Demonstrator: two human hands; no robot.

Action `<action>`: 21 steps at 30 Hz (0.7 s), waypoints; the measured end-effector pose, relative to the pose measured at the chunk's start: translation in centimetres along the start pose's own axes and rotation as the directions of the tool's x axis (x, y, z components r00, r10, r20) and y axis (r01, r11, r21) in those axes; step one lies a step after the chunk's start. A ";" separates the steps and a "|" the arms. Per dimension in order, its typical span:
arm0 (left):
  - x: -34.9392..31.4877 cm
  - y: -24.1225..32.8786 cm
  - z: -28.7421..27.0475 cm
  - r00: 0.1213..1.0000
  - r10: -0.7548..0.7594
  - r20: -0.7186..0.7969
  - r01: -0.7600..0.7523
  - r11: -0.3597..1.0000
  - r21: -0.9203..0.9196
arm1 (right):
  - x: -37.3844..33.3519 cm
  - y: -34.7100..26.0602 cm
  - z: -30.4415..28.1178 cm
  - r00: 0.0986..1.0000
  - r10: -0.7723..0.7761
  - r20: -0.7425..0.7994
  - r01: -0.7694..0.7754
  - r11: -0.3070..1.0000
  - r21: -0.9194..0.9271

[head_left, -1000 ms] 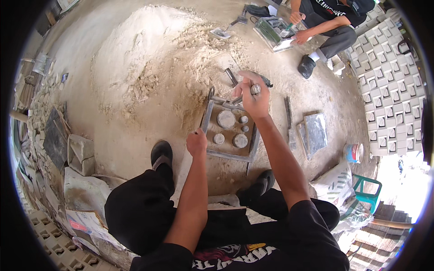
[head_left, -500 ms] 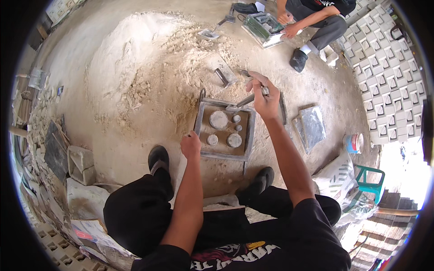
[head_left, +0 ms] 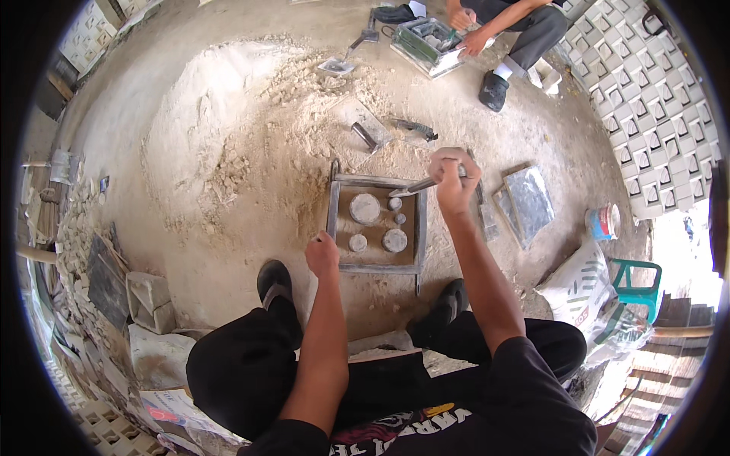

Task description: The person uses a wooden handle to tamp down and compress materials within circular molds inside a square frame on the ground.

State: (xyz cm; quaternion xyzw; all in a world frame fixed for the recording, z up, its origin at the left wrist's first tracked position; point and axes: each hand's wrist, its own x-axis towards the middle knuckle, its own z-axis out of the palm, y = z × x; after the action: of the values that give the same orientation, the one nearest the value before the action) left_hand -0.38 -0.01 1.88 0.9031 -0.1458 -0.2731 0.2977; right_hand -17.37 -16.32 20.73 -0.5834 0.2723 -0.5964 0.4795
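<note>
A rectangular metal mould frame [head_left: 380, 267] lies on the ground before me, filled with smooth sand-coloured material. Set in it are round grey discs of several sizes, the largest disc [head_left: 365, 208] at upper left. My right hand [head_left: 456, 173] is closed around a small trowel [head_left: 414, 187]; its blade sits over the frame's far edge, beside a small disc [head_left: 395, 204]. My left hand [head_left: 322, 254] is a fist at the frame's left side; what its fingers hold, if anything, is hidden.
A pile of pale powder [head_left: 220, 99] spreads at far left. Beyond the frame lie a flat plate with a bar [head_left: 364, 136] and a dark brush-like tool [head_left: 415, 129]. Dark slabs [head_left: 527, 205] lie at right, near a bucket [head_left: 602, 222] and green stool [head_left: 637, 285]. Another person works over a mould [head_left: 433, 47].
My right hand has moved slightly nearer and to the right with the trowel, whose blade shifted toward the small discs. My left fist stays beside the frame. The whole view has shifted slightly.
</note>
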 end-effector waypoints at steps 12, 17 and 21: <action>-0.5 0.7 -0.1 0.999 -0.050 -0.001 0.050 0.998 0.036 | -0.4 -1.1 0.1 0.965 -0.088 -0.247 0.024 0.967 -0.253; -0.1 0.5 -0.1 0.997 -0.070 -0.016 0.070 0.997 0.036 | 0.9 -2.5 1.2 0.917 0.007 -0.398 -0.099 0.972 -0.211; -1.2 1.4 0.1 1.000 -0.010 -0.010 0.010 0.999 0.049 | 0.0 0.2 -0.6 0.957 -0.027 -0.290 -0.097 0.910 -0.402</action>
State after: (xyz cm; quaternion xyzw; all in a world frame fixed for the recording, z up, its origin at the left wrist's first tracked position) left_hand -1.53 -0.69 3.17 0.9122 -0.1465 -0.2663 0.2748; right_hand -17.85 -16.52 20.44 -0.5729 0.4694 -0.5954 0.3115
